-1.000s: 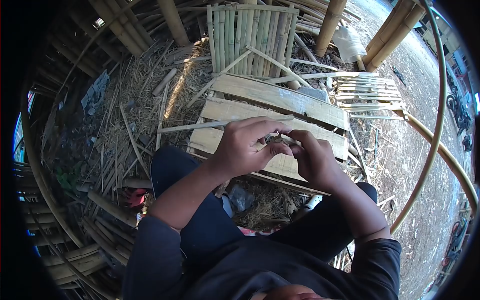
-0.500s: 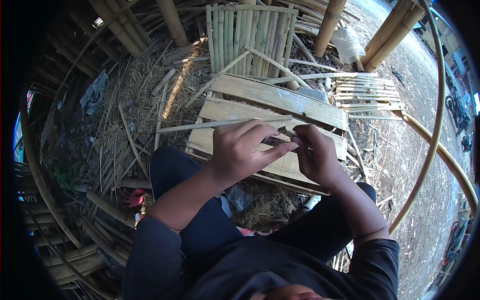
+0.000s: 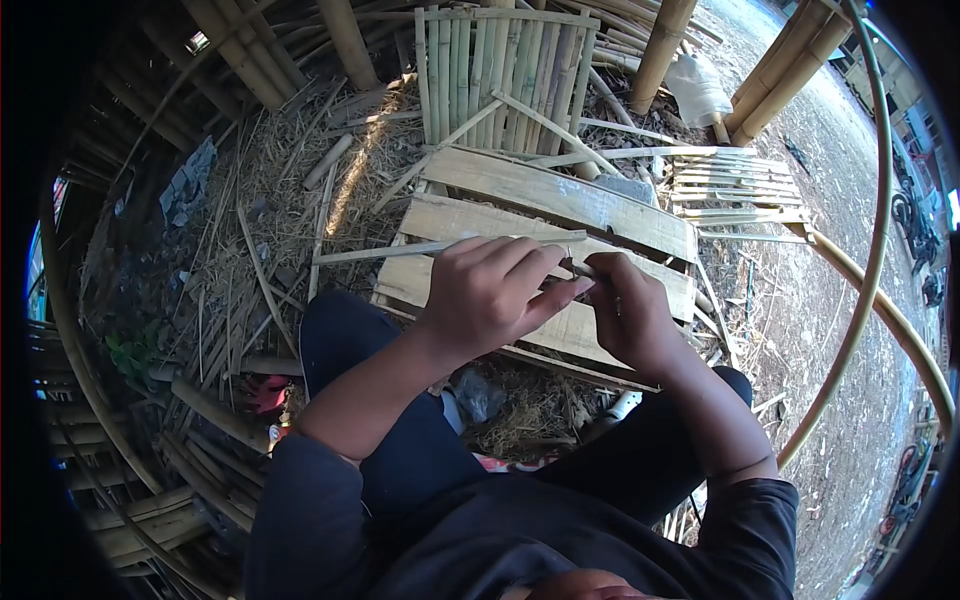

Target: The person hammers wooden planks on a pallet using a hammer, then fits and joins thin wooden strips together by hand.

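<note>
Above a low slatted wooden table (image 3: 470, 222), both my hands are raised close together, fingertips almost meeting. My left hand (image 3: 490, 295) is closed in a pinch, thumb and forefinger pointing right. Facing it, my right hand (image 3: 632, 308) is curled closed, with its fingertips bent inward. Between the fingertips is a small, thin, brownish piece (image 3: 580, 268), mostly covered by the fingers; its kind is too small to tell. A long bamboo strip (image 3: 375, 253) lies across the table's left side and passes behind my left hand.
A bamboo slat panel (image 3: 505, 85) stands beyond the table. To its right lies a smaller slatted bamboo piece (image 3: 735, 180). Bamboo posts (image 3: 660, 55) rise behind, and a curved bamboo pole (image 3: 868, 290) arcs along the right. Straw and cut strips cover the ground at left.
My right hand's fingers have curled in further, and the small piece between the fingertips sits at a different angle. My left hand has shifted only slightly.
</note>
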A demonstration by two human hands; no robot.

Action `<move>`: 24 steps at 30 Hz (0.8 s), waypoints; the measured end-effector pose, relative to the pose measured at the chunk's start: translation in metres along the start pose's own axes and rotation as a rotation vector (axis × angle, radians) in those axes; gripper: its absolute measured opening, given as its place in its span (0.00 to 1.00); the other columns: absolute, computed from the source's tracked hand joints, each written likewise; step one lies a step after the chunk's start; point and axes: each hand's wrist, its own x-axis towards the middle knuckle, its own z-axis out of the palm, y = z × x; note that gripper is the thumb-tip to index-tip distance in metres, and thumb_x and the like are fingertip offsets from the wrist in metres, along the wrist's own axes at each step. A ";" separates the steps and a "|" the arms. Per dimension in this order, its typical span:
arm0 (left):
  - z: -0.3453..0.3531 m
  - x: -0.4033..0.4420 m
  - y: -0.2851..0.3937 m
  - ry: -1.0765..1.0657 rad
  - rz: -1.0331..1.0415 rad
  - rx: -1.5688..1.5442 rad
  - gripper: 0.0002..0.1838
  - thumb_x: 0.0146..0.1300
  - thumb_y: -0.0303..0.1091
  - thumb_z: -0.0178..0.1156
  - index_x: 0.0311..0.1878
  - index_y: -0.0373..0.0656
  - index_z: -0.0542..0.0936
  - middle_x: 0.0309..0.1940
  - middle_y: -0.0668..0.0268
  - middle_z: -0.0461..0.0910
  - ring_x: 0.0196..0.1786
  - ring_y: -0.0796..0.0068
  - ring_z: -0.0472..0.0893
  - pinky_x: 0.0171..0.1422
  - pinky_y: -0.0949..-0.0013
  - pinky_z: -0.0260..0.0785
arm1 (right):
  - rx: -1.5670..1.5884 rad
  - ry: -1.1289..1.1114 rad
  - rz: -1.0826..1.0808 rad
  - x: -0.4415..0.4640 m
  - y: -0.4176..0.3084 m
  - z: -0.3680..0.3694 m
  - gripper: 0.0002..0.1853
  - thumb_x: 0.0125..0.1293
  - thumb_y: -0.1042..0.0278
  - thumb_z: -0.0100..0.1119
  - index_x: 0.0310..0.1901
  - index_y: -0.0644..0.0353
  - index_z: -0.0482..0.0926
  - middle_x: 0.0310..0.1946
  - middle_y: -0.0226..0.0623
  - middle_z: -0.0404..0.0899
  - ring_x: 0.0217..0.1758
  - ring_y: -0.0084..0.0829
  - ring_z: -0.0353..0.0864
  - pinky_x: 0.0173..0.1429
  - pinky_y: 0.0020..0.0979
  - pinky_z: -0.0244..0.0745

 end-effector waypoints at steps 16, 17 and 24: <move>0.003 -0.007 -0.005 -0.070 0.066 0.145 0.14 0.59 0.41 0.74 0.37 0.42 0.83 0.25 0.68 0.81 0.26 0.69 0.83 0.28 0.67 0.70 | -0.022 -0.027 -0.020 0.001 -0.002 0.001 0.11 0.71 0.80 0.59 0.53 0.66 0.74 0.37 0.53 0.82 0.40 0.56 0.85 0.41 0.45 0.79; 0.004 -0.007 -0.006 -0.071 0.066 0.139 0.13 0.60 0.41 0.73 0.37 0.43 0.82 0.25 0.69 0.81 0.26 0.69 0.83 0.28 0.67 0.70 | -0.023 -0.024 -0.037 0.001 -0.002 0.002 0.12 0.71 0.80 0.60 0.54 0.66 0.74 0.36 0.53 0.82 0.39 0.56 0.85 0.40 0.44 0.79; 0.010 -0.007 -0.009 -0.062 -0.007 0.101 0.12 0.68 0.41 0.65 0.31 0.45 0.78 0.22 0.68 0.77 0.23 0.67 0.80 0.26 0.64 0.68 | -0.100 0.018 -0.109 0.004 -0.003 0.002 0.12 0.70 0.76 0.66 0.51 0.65 0.76 0.34 0.50 0.84 0.34 0.50 0.87 0.35 0.42 0.80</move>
